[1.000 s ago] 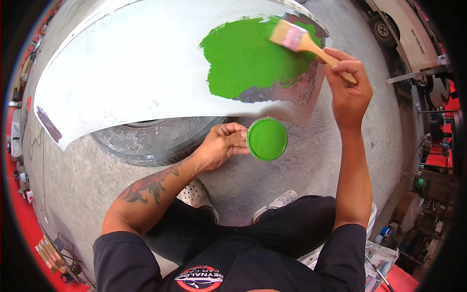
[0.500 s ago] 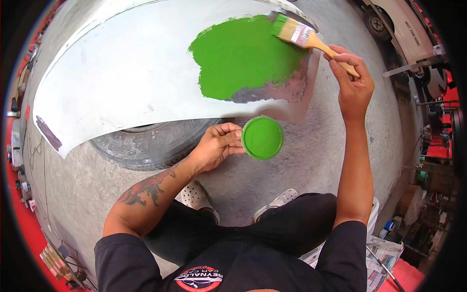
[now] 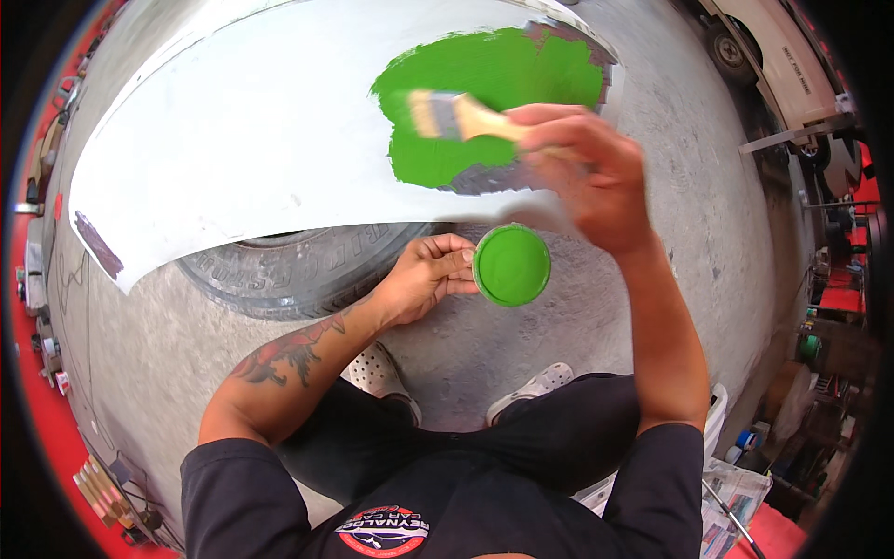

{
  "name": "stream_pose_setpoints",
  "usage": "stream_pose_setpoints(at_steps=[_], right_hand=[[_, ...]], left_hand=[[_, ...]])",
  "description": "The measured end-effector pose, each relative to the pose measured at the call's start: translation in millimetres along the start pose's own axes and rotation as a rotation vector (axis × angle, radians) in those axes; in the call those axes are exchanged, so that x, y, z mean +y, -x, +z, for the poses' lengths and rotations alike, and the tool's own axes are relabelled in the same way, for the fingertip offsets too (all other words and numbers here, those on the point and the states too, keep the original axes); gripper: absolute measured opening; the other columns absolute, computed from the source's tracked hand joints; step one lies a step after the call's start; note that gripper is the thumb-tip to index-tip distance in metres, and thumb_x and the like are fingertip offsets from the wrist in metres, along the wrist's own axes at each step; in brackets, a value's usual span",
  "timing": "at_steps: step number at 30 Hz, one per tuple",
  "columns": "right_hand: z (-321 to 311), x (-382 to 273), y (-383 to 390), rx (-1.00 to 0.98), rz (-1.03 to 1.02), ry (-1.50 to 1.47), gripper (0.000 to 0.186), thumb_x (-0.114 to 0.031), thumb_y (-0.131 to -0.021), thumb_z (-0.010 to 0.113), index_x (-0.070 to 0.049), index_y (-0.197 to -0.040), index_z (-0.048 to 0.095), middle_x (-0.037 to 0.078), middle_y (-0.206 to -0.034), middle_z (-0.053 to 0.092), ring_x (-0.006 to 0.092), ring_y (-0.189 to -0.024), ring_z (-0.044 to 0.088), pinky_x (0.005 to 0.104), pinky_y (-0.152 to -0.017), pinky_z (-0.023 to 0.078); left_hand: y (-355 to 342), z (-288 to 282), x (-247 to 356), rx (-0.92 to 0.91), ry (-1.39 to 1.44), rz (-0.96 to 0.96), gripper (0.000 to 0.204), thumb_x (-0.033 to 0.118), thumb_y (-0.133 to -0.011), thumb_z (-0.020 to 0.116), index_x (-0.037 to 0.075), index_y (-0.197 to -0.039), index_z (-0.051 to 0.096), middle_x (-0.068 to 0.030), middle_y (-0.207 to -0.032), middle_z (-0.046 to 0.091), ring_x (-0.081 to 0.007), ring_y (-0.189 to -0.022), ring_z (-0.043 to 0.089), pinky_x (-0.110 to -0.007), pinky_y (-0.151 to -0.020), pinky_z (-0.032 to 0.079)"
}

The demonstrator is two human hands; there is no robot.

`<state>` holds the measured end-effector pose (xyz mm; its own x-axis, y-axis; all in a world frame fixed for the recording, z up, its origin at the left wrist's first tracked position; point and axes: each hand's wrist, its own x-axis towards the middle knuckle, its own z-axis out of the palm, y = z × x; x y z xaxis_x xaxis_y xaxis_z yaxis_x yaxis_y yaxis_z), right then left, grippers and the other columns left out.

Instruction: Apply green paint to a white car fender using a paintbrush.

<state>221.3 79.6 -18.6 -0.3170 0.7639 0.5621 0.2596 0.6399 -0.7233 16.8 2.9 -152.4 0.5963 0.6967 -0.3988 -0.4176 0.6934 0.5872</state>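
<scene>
My right hand [image 3: 587, 172] grips the wooden handle of a flat paintbrush [image 3: 466, 118]. Its bristles, blurred by motion, are over the left part of a patch of green paint [image 3: 521, 70]; whether they touch it I cannot tell. The patch covers part of a white car fender [image 3: 261, 121], and bare grey-purple areas show along its lower and right edges. Between the fingers and thumb of my left hand [image 3: 428, 277] is the edge of a small round container of green paint [image 3: 512, 265], below the fender's lower edge.
A black tire [image 3: 307, 265] shows under the fender's arch. My feet in light clogs [image 3: 535, 391] rest on the concrete floor [image 3: 447, 340]. At the right stand a light vehicle [image 3: 773, 56] and cluttered shelves [image 3: 819, 391]. Newspaper [image 3: 736, 494] lies at lower right.
My right hand has swept the brush leftward and slightly down, from the patch's upper right to its left part. Green now reaches further right on the fender. My left hand still holds the container.
</scene>
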Motion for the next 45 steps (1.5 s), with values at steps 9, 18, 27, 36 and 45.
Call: stream_pose_setpoints(at_steps=[9, 18, 27, 36, 45], right_hand=[[-44.1, 30.0, -2.7, -0.017, 0.091, 0.088, 0.013, 0.004, -0.086, 0.060, -0.003, -0.095, 0.066, 0.010, -0.110, 0.067, 0.0151, -0.095, 0.064, 0.0260, -0.084, 0.052], [-103.2, 8.9, 30.5, 0.321, 0.266, 0.152, 0.013, -0.001, -0.086, 0.063, -0.002, -0.098, 0.064, 0.011, -0.103, 0.069, 0.0147, -0.092, 0.065, 0.0252, -0.082, 0.051], [-62.3, -38.3, 69.1, -0.055, 0.246, 0.241, 0.012, -0.001, -0.082, 0.067, -0.002, -0.090, 0.058, 0.014, -0.094, 0.068, 0.0186, -0.080, 0.068, 0.0272, -0.071, 0.053], [-81.4, -53.6, 56.8, 0.019, 0.334, 0.327, 0.014, -0.007, -0.082, 0.070, -0.003, -0.088, 0.058, 0.009, -0.081, 0.067, 0.0159, -0.070, 0.067, 0.0247, -0.062, 0.052], [-86.7, -53.1, 49.9, 0.003, 0.331, 0.417, 0.015, -0.010, -0.084, 0.070, -0.004, -0.087, 0.057, 0.005, -0.074, 0.064, 0.0131, -0.065, 0.064, 0.0259, -0.058, 0.049]], left_hand=[[2.9, 3.4, 5.1, 0.036, 0.003, -0.028, 0.014, 0.008, -0.096, 0.053, -0.001, -0.105, 0.058, -0.0098, -0.098, 0.065, -0.0177, -0.086, 0.067, -0.030, -0.079, 0.057], [-4.0, 12.9, 14.8, 0.076, 0.020, 0.080, 0.015, 0.010, -0.097, 0.052, -0.001, -0.103, 0.059, -0.0095, -0.098, 0.066, -0.0168, -0.088, 0.066, -0.029, -0.079, 0.057], [-13.3, 18.9, 22.3, 0.135, 0.031, 0.190, 0.015, 0.013, -0.098, 0.050, 0.001, -0.102, 0.057, -0.0092, -0.098, 0.066, -0.0160, -0.090, 0.065, -0.029, -0.083, 0.055], [-25.9, 35.3, 20.6, 0.199, 0.099, 0.157, 0.013, 0.011, -0.098, 0.050, 0.000, -0.101, 0.058, -0.0097, -0.097, 0.065, -0.0171, -0.088, 0.066, -0.030, -0.083, 0.056], [-32.3, 41.4, 21.3, 0.156, 0.136, 0.177, 0.016, 0.012, -0.098, 0.048, -0.001, -0.105, 0.054, -0.0112, -0.102, 0.063, -0.0175, -0.094, 0.064, -0.028, -0.085, 0.055]])
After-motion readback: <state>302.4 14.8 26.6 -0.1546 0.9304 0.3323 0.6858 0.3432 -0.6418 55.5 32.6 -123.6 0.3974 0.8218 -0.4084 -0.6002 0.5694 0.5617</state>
